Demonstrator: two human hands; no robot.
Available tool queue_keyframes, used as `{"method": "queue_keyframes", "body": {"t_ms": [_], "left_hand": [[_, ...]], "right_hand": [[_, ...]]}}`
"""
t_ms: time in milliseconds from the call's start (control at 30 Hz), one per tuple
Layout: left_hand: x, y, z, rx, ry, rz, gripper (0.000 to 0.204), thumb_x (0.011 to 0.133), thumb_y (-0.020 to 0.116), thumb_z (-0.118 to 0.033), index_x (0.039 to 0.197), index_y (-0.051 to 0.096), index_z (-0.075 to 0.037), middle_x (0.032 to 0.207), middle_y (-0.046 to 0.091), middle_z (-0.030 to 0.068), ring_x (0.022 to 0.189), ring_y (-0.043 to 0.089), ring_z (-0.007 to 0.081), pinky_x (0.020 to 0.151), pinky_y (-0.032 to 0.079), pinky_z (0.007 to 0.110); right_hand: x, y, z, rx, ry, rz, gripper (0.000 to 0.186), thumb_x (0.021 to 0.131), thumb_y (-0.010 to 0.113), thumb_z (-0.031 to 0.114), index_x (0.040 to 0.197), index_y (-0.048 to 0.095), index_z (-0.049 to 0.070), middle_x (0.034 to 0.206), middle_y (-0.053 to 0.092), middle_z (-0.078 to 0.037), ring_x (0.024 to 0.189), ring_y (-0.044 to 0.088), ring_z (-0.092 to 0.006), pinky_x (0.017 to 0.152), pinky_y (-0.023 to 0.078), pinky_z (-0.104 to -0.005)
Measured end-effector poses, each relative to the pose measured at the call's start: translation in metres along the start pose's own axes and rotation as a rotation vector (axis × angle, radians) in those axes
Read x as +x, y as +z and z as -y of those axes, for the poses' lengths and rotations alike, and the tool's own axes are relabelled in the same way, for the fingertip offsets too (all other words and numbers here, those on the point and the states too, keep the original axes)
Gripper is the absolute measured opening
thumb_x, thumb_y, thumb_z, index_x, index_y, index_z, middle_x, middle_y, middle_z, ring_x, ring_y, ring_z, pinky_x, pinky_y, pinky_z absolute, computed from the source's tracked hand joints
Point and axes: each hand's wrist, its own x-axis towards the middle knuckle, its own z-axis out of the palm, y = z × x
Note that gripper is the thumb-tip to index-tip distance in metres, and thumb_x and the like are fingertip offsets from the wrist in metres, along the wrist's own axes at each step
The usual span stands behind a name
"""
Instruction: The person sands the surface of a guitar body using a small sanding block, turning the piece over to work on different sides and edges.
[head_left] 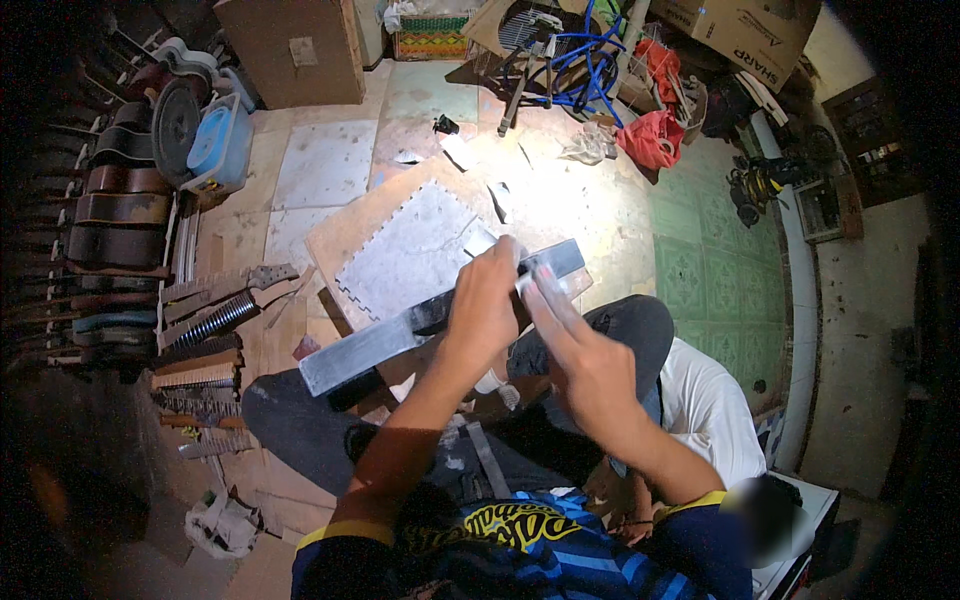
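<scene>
A long, narrow flat bar (357, 352) lies slantwise across my lap, its left part grey with dust and its far right end dark. My left hand (487, 305) is closed around the bar near its middle, fingers curled over it. Just beyond those fingers is a small pale flat piece (478, 240). My right hand (582, 350) reaches onto the bar beside the left, its fingers close together and blurred. A whitish bit shows at its fingertips, too smeared to name. Under the bar's far side lies a board (400, 245) with a dusty pale sheet on it.
Dark guitar bodies (125, 210) stand in a row at left, near a blue plastic tub (215, 150). Files and saw-like tools (225, 310) lie on the floor. A person in a white shirt (710, 400) sits close at my right. Blue tubing (595, 75) and a red bag (652, 138) are at the back.
</scene>
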Motion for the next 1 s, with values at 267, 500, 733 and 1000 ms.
{"method": "queue_keyframes", "body": {"t_ms": [267,500,733,1000], "left_hand": [[-0.017,-0.010,-0.005,0.046,-0.031,-0.028,0.031,0.077,0.076,-0.011,0.096,0.054,0.002,0.084,0.064,0.0263,0.086,0.064,0.0484,0.072,0.051,0.050],[-0.034,-0.029,-0.003,0.040,-0.144,-0.030,0.041,0.069,0.083,-0.012,0.099,0.057,-0.004,0.084,0.066,0.0187,0.083,0.067,0.0425,0.071,0.052,0.042],[-0.050,-0.030,-0.008,0.065,-0.183,-0.021,0.043,0.077,0.082,-0.016,0.105,0.051,-0.004,0.082,0.068,0.0197,0.082,0.071,0.0402,0.069,0.053,0.041],[-0.059,-0.028,-0.010,-0.012,-0.243,0.020,0.098,0.085,0.076,-0.019,0.158,0.013,-0.001,0.092,0.070,0.0259,0.086,0.070,0.0445,0.076,0.055,0.048]], "right_hand": [[0.022,0.052,-0.028,0.666,-0.144,-0.165,0.074,0.079,0.041,-0.014,0.151,0.045,0.007,0.150,0.049,-0.024,0.138,0.051,-0.0304,0.114,0.036,-0.0322],[0.017,0.059,-0.019,0.804,-0.064,-0.051,0.075,0.077,0.039,-0.015,0.148,0.047,0.004,0.151,0.048,-0.024,0.141,0.046,-0.0320,0.117,0.034,-0.0338],[0.005,0.057,-0.013,0.721,-0.039,-0.046,0.073,0.078,0.042,-0.015,0.148,0.048,0.006,0.145,0.051,-0.027,0.134,0.052,-0.0393,0.113,0.040,-0.0368],[-0.005,0.051,-0.014,0.726,-0.075,-0.013,0.063,0.082,0.045,-0.013,0.143,0.053,0.004,0.142,0.055,-0.025,0.130,0.056,-0.0391,0.110,0.044,-0.0384]]}}
